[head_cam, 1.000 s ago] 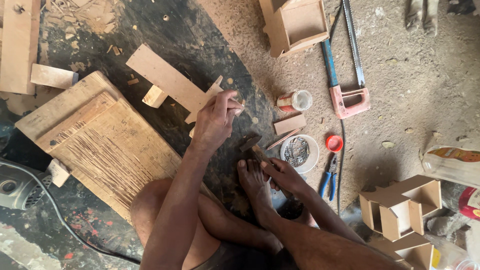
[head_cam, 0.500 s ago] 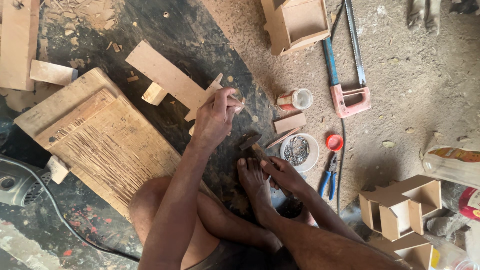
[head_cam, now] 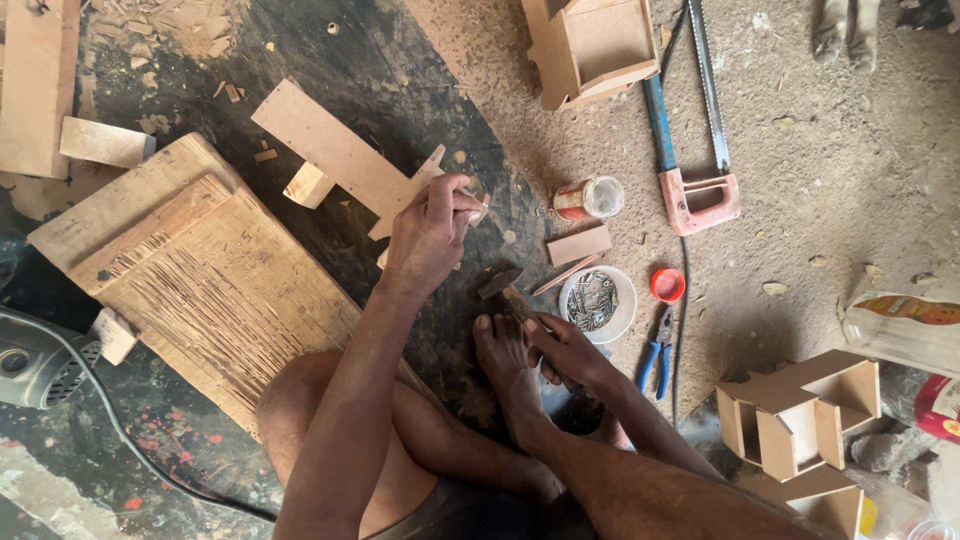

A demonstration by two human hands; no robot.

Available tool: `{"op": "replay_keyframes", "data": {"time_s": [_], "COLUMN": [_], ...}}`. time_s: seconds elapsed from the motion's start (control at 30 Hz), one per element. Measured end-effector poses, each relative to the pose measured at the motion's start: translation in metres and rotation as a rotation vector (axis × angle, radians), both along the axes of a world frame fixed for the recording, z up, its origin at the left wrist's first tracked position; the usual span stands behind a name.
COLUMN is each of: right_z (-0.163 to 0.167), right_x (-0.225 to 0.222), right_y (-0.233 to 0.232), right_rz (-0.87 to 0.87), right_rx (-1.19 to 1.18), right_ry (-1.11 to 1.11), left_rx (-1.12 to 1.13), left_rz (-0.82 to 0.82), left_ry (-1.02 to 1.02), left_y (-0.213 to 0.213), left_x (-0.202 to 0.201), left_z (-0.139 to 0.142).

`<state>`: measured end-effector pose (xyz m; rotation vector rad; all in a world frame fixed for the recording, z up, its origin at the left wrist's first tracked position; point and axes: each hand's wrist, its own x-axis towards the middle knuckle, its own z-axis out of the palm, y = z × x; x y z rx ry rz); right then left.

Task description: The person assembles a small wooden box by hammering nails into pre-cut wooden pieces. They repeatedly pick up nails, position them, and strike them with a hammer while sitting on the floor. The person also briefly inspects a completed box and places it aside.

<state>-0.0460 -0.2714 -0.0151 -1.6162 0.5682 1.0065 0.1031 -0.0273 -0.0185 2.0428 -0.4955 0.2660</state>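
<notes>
Centre frame, the left hand [head_cam: 430,235] has its fingers clamped on a small wooden piece [head_cam: 425,180] on the dark floor mat [head_cam: 330,60], while the right hand [head_cam: 570,350], lower centre, grips a hammer [head_cam: 505,285] beside the nail dish [head_cam: 597,303].

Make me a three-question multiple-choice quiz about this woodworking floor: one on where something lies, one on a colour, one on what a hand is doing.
1. Where does the small round white dish of metal screws lie?
A. on the big scored wooden board
B. on the sandy floor beside the right hand
C. inside the open wooden box

2. What colour is the small round plastic lid near that dish?
A. red
B. green
C. white

3. What is the left hand doing?
A. resting flat on the knee
B. gripping the pliers
C. pinching a pale flat wooden piece

Answers: B, the dish sits just beyond the right hand; A, the lid is plainly red; C, its fingers close on the piece's end.
</notes>
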Motion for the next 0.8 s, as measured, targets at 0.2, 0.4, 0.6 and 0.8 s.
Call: {"op": "replay_keyframes", "data": {"time_s": [0.2,0.4,0.6,0.8], "right_z": [0.0,0.013,0.025,0.039], "right_x": [-0.003,-0.003,0.002,0.004], "right_y": [-0.001,0.003,0.006,0.008], "right_rz": [-0.029,-0.084,-0.08,0.044], "right_rx": [0.019,0.039,0.059,0.026], "right_ry": [-0.027,-0.084,-0.173,-0.381], "left_rx": [0.004,0.004,0.013,0.007], "left_rz": [0.012,0.012,0.019,0.029], "left_ry": [-0.001,-0.006,-0.044,-0.029], "left_y": [-0.002,-0.003,-0.003,-0.004], "left_x": [-0.001,-0.001,-0.001,-0.001], "left_z": [-0.001,-0.004,-0.003,-0.001]}}
